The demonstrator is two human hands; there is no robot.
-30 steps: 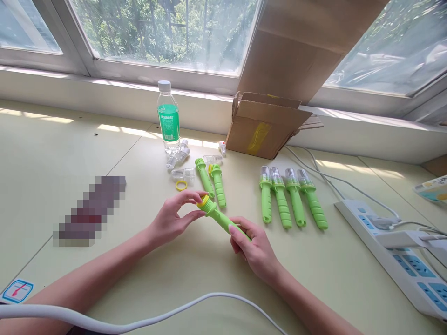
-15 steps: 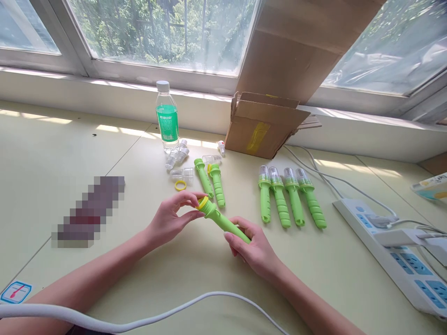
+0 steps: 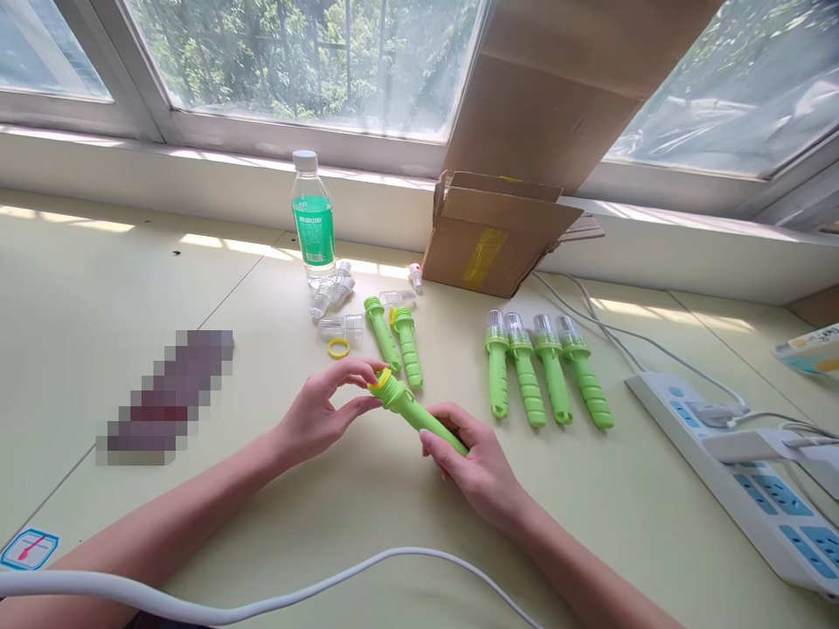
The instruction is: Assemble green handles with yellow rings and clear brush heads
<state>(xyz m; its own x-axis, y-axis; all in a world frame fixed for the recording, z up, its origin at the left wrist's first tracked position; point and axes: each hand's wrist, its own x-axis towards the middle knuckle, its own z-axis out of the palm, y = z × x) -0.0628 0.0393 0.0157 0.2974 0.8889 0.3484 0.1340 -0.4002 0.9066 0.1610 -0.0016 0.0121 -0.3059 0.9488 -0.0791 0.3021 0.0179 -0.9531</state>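
My right hand is wrapped round the lower end of a green flashlight handle, which slants up to the left above the table. At its threaded upper end sits a yellow ring, pinched between the thumb and fingers of my left hand. Behind lie two more green handles, one plain and one with a yellow ring by its top. A loose yellow ring and a clear plastic cap lie left of them.
Several green lights with clear caps lie in a row at the right. Beyond are a water bottle and a cardboard box. A power strip with cables stands far right. A white cable crosses the front.
The green handle and both hands have shifted very slightly. The left fingers stay on the yellow ring at the threaded end; nothing was let go.
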